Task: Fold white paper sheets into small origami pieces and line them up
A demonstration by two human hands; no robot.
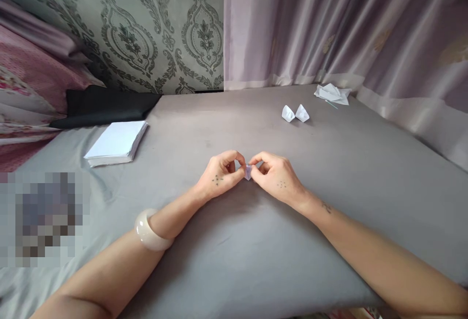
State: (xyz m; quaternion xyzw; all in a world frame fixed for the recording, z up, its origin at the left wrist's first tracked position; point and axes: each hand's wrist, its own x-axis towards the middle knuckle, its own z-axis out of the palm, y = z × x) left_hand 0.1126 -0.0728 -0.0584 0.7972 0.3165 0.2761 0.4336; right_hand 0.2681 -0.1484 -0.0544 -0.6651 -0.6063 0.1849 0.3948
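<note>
Between my two hands is a small folded piece of paper (pixel 248 172), pale with a purplish tint, held just above the grey cloth surface. My left hand (pixel 224 174) pinches its left side between thumb and forefinger. On the right side, the thumb and forefinger of my right hand (pixel 277 175) pinch it too. The fingertips hide most of the paper, so its full shape cannot be made out. Farther back, two small folded white paper shapes (pixel 288 113) stand side by side.
A thick stack of white paper (pixel 116 141) lies at the left, in front of a black cloth (pixel 109 105). Folded white papers (pixel 332 94) lie at the back right by the curtain (pixel 292 27), with a thin stick (pixel 331 104) beside them. A blurred patch covers the far left.
</note>
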